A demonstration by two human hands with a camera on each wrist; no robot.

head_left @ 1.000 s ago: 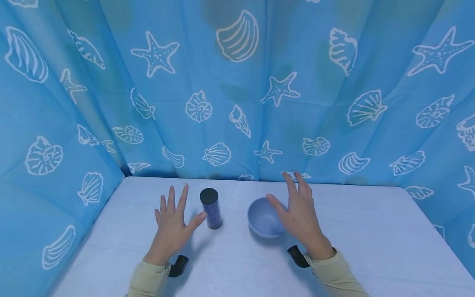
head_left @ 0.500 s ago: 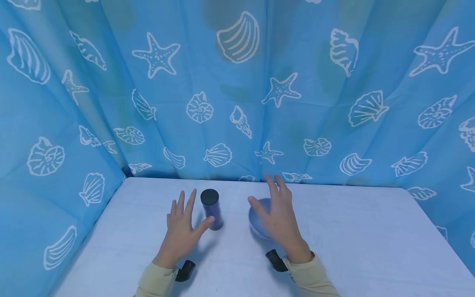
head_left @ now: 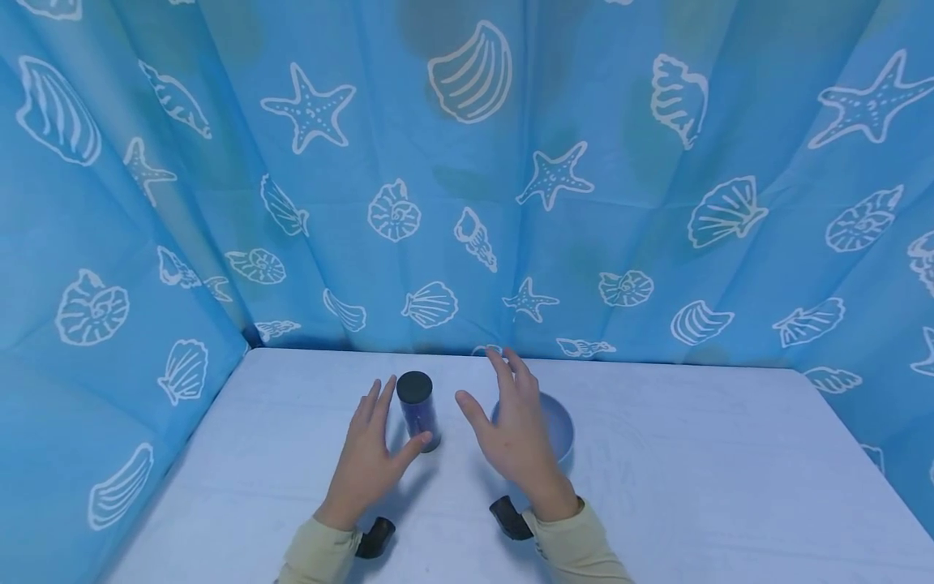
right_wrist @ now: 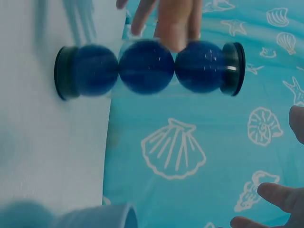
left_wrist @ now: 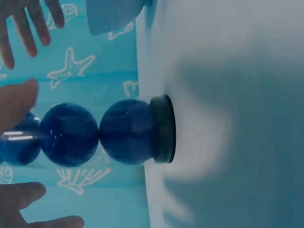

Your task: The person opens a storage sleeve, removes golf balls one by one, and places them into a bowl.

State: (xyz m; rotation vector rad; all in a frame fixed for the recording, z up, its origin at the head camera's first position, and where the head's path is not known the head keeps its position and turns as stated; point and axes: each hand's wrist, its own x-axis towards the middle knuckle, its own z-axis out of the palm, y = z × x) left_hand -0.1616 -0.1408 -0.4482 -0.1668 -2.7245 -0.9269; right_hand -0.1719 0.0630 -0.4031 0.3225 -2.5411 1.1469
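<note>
Tube (head_left: 421, 415): stands up on the counter (head_left: 693, 470), left of the bowl (head_left: 559, 426) — three blue balls (right_wrist: 146, 66) inside.
Left grip (head_left: 368, 462): fingers apart, just left of the tube — I can't tell if the thumb touches it.
Right grip (head_left: 516, 438): fingers apart too, right of the tube.
Bowl: blue, partly hidden behind the right grip.

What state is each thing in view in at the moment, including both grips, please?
Tube: upright on the table, capped at both ends
Balls: lined up inside the tube
Left grip: thumb and fingers apart, holding nothing
Right grip: thumb and fingers apart, holding nothing
Bowl: upright, partly hidden by the right grip
Curtain: hanging in folds
</note>
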